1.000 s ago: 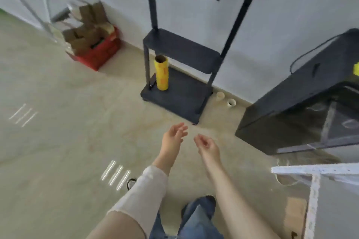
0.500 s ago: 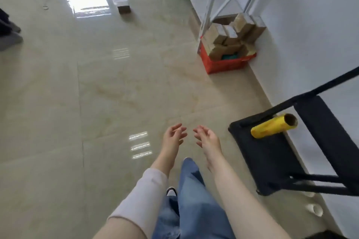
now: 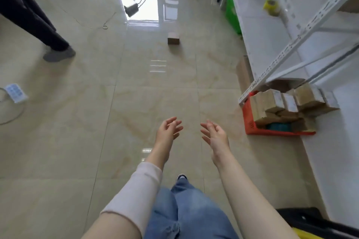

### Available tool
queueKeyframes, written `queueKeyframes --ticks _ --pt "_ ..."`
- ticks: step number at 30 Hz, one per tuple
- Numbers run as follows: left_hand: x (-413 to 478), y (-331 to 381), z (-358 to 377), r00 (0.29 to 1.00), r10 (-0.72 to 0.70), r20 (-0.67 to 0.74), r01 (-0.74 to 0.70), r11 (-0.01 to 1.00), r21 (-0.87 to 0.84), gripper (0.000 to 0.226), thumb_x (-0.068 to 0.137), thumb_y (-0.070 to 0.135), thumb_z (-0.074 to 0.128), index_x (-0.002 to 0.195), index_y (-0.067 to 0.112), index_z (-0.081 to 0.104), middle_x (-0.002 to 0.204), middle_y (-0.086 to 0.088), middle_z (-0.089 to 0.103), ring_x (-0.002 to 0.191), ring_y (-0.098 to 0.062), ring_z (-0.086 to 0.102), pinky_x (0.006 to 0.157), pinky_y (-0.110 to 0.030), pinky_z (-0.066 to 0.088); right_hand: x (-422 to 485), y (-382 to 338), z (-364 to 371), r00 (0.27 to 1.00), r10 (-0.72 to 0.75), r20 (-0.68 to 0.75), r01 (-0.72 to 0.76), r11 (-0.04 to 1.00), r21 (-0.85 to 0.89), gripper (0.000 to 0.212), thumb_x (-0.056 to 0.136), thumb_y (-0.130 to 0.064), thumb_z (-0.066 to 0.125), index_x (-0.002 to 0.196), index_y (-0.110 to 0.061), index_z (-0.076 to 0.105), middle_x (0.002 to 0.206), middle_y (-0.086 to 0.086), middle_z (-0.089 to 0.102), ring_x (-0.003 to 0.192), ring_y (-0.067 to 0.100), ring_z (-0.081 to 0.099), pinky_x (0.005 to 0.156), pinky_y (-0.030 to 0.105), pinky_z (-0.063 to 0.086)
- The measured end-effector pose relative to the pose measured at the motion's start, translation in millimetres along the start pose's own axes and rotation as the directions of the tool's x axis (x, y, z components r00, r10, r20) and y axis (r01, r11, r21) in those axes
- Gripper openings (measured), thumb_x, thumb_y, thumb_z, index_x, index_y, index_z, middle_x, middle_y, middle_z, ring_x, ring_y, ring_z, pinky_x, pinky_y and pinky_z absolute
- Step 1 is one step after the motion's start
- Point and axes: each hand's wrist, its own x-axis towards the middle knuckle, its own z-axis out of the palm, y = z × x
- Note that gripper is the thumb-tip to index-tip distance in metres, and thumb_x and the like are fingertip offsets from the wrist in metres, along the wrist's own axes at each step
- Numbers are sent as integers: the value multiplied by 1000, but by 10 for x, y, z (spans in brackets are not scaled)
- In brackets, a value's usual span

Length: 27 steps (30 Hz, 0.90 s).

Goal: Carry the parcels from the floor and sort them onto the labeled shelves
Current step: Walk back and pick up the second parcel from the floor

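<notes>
One small brown parcel (image 3: 173, 38) lies alone on the tiled floor, far ahead of me. A red crate (image 3: 250, 124) heaped with several brown parcels (image 3: 272, 101) stands to the right, at the foot of the white metal shelf rack (image 3: 287, 48). My left hand (image 3: 167, 129) and my right hand (image 3: 214, 134) are held out side by side in front of me, palms facing each other, fingers apart, holding nothing. Both are well short of the lone parcel and left of the crate.
Another person's dark trouser leg and grey shoe (image 3: 58, 54) stand at the far left. A white power strip (image 3: 15, 93) with a cable lies at the left edge. A black adapter (image 3: 132, 8) and its cord lie far ahead. A green bag (image 3: 232, 13) leans by the rack, and a yellow tape roll (image 3: 271, 6) sits on its shelf.
My view has swung left, away from the black stand with the yellow roll, toward the open floor and the white rack. My hands stay empty and have spread slightly apart.
</notes>
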Motion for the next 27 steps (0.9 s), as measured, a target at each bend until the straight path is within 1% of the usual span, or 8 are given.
queueKeyframes --ticks 4,7,11,12,15,17,20,27 --pt "748 709 -125 997 33 -68 -38 997 -65 31 97 12 40 126 5 49 112 -7 61 83 -11 61 76 -24 46 749 -594 720 997 -4 75 7 999 -39 28 94 -24 48 117 -7 52 111 5 59 101 20 55 74 21 45" --pt "1433 1178 -231 996 34 -88 -41 996 -84 32 98 12 38 127 6 48 114 -7 60 83 -11 61 77 -23 46 1357 -930 1314 993 12 115 -7 999 -46 22 94 -26 49 110 -11 51 110 5 59 102 21 56 77 22 46" --pt "2474 1979 -408 993 76 -95 -86 991 -100 33 98 13 38 128 5 48 113 -5 60 83 -9 60 76 -22 45 2170 -1469 2204 990 -17 143 27 997 -68 33 93 -27 50 119 -7 52 109 4 60 102 21 57 76 22 47" --pt "2734 2210 -454 993 83 -89 -92 991 -99 33 98 13 38 128 5 48 112 -5 60 83 -9 60 75 -22 45 2365 -1628 2429 990 -18 139 29 997 -76 35 93 -27 50 121 -6 52 109 4 60 101 21 56 76 22 46" --pt "3373 2907 -607 994 65 -84 -73 992 -99 33 98 13 38 128 5 48 114 -6 60 87 -14 61 73 -21 45 2856 -2168 3041 990 2 140 13 994 -112 28 93 -27 50 115 -10 52 111 4 59 101 20 55 75 21 46" --pt "3819 3381 -625 993 93 -74 -100 991 -91 32 98 14 38 127 6 49 118 -9 61 94 -18 60 73 -21 46 3231 -2589 3422 984 -49 170 70 990 -119 34 93 -27 51 121 -8 52 113 5 59 102 20 56 75 21 46" --pt "4428 4002 -571 995 91 -38 -94 993 -67 33 98 15 38 129 6 48 116 -7 60 99 -20 59 76 -21 46 3776 -3103 3895 983 -91 156 108 989 -101 39 93 -28 51 125 -5 50 112 4 60 103 20 57 77 22 48" --pt "6123 5118 -338 996 81 25 -81 997 -6 35 98 16 38 130 7 47 126 -11 60 101 -20 59 83 -23 47 5237 -3826 4721 993 -51 106 52 999 -10 32 94 -28 49 121 -11 51 97 -5 63 97 18 59 74 23 48"
